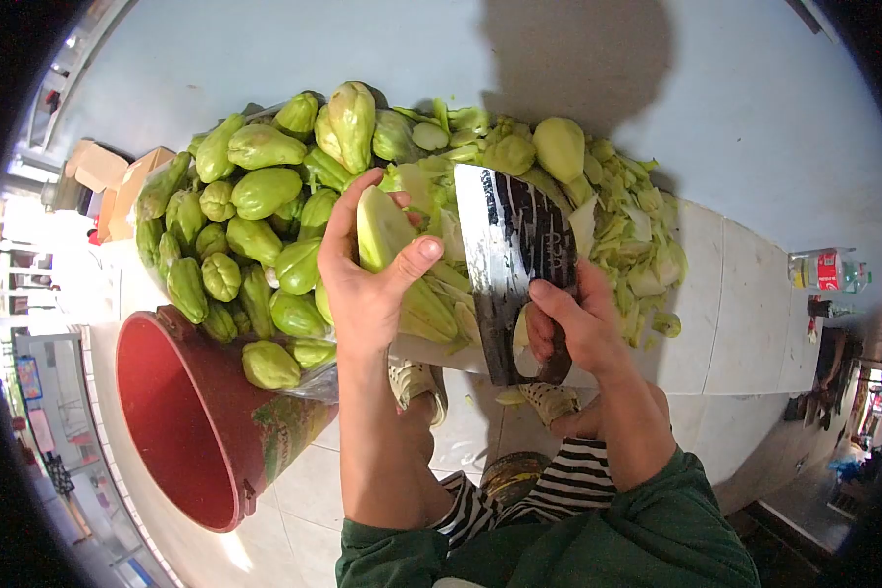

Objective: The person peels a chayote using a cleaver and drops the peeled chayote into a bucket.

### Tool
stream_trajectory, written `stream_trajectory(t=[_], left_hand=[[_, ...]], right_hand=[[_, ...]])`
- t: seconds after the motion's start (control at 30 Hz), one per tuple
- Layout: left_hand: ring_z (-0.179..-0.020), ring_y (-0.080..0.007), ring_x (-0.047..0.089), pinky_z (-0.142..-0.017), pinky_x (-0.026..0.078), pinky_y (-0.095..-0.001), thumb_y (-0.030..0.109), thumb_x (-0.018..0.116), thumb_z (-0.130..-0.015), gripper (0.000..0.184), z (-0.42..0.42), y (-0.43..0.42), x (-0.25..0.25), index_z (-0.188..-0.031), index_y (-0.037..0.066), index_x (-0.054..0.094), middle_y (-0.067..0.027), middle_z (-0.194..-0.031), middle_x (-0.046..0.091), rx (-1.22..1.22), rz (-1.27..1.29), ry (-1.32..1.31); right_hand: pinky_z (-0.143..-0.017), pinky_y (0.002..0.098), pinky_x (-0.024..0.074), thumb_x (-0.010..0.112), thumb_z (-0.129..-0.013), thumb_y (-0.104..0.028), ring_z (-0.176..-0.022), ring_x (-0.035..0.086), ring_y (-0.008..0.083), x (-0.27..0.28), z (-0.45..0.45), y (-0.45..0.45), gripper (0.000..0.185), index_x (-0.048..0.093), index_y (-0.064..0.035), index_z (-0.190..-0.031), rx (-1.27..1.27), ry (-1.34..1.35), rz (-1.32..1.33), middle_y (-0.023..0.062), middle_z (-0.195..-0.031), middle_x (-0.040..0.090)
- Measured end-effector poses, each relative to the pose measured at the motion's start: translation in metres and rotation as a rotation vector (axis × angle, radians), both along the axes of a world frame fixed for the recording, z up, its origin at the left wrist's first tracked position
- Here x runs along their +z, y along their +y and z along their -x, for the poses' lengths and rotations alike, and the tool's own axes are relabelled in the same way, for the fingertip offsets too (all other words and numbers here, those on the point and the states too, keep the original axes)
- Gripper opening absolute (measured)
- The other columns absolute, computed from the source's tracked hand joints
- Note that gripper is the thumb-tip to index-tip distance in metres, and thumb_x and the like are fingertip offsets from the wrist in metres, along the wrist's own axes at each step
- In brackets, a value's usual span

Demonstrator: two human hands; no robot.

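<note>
My left hand [367,284] holds a pale, peeled-looking chayote [380,230], fingers behind it and thumb sticking out to the right. Wrapped around the looped handle of a broad knife [505,255] is my right hand [583,318]. The blade has a bright edge and a dark, wet-streaked face, and it stands upright just right of the chayote, apart from it. Unpeeled green chayotes [265,194] are heaped to the left. Behind and right of the knife lie chayote peelings [647,255], with a smooth pale chayote [560,149] on top.
A red bucket [181,421] leans at the lower left beside the heap. Cardboard boxes [118,186] stand at the far left. A plastic bottle with a red label [828,270] is at the right by the wall. My feet in clogs [549,400] are below the work area.
</note>
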State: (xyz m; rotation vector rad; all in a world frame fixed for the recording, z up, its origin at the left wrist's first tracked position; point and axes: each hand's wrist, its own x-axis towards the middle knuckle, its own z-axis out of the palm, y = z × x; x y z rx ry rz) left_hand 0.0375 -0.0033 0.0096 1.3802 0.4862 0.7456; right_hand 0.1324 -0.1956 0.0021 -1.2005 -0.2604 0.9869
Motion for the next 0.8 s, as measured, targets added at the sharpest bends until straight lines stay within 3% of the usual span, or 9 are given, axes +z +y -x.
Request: stream_trajectory(t=[0.03,0.1,0.13,0.2,0.3,0.57,0.8], left_hand=[[-0.093,-0.0175,0.061,-0.082,0.052,-0.0302,0.016,0.088,-0.068,0.077,0.001,0.001,0.0,-0.132,-0.002,0.048,-0.0103,-0.109,0.061,0.002,-0.002,0.0],[-0.096,-0.0253,0.063,-0.082,0.054,-0.0388,0.035,0.077,-0.081,0.073,0.002,0.0,-0.001,-0.135,0.0,0.043,-0.015,-0.111,0.06,-0.111,0.354,-0.192],[-0.096,-0.0253,0.063,-0.082,0.054,-0.0388,0.035,0.077,-0.081,0.073,0.004,0.002,-0.001,-0.135,0.0,0.043,-0.015,-0.111,0.06,-0.112,0.353,-0.192],[-0.1,-0.034,0.061,-0.08,0.054,-0.0476,0.055,0.058,-0.088,0.076,0.007,0.007,-0.001,-0.138,0.002,0.037,-0.0198,-0.115,0.058,-0.217,0.699,-0.388],[-0.103,-0.0382,0.058,-0.079,0.052,-0.0511,0.066,0.048,-0.087,0.082,0.01,0.012,0.0,-0.14,0.005,0.034,-0.0214,-0.117,0.057,-0.354,0.817,-0.568],[-0.1,-0.0427,0.059,-0.074,0.052,-0.0565,0.055,0.051,-0.087,0.076,0.014,0.015,0.0,-0.141,0.005,0.033,-0.0255,-0.116,0.057,-0.479,0.824,-0.682],[-0.093,-0.0432,0.063,-0.075,0.055,-0.0535,0.048,0.056,-0.082,0.074,0.014,0.011,0.004,-0.136,0.0,0.039,-0.0282,-0.111,0.059,-0.441,0.767,-0.549]], right_hand=[[-0.039,0.0279,0.0403,0.058,-0.095,-0.015,-0.043,0.048,0.0098,0.001,0.0,0.0,0.013,0.049,-0.0056,-0.093,0.004,-0.016,-0.012,-0.0001,-0.054,0.048],[-0.039,0.0281,0.0404,0.058,-0.095,-0.015,-0.042,0.048,0.0099,0.002,0.0,0.0,0.013,0.049,-0.0057,-0.093,0.006,-0.034,-0.025,-0.0002,-0.054,0.048],[-0.039,0.0281,0.0406,0.058,-0.095,-0.015,-0.042,0.048,0.01,0.0,-0.001,0.0,0.013,0.05,-0.0057,-0.094,0.004,-0.042,-0.025,-0.0001,-0.055,0.048],[-0.039,0.028,0.0408,0.058,-0.095,-0.015,-0.042,0.048,0.0101,-0.002,-0.001,-0.001,0.012,0.05,-0.0057,-0.094,0.005,-0.048,-0.026,0.0,-0.055,0.048],[-0.039,0.0278,0.0411,0.058,-0.094,-0.014,-0.043,0.048,0.0103,-0.004,0.0,0.0,0.012,0.05,-0.0059,-0.095,-0.045,-0.071,0.031,0.0002,-0.056,0.049],[-0.04,0.0275,0.0419,0.059,-0.094,-0.013,-0.044,0.049,0.0107,-0.005,0.002,0.002,0.013,0.05,-0.0053,-0.098,-0.055,-0.058,0.023,0.0003,-0.057,0.049],[-0.04,0.0271,0.0411,0.059,-0.093,-0.014,-0.044,0.049,0.0104,-0.008,0.003,0.003,0.013,0.05,-0.0049,-0.098,-0.035,-0.123,0.029,-0.0001,-0.057,0.05]])
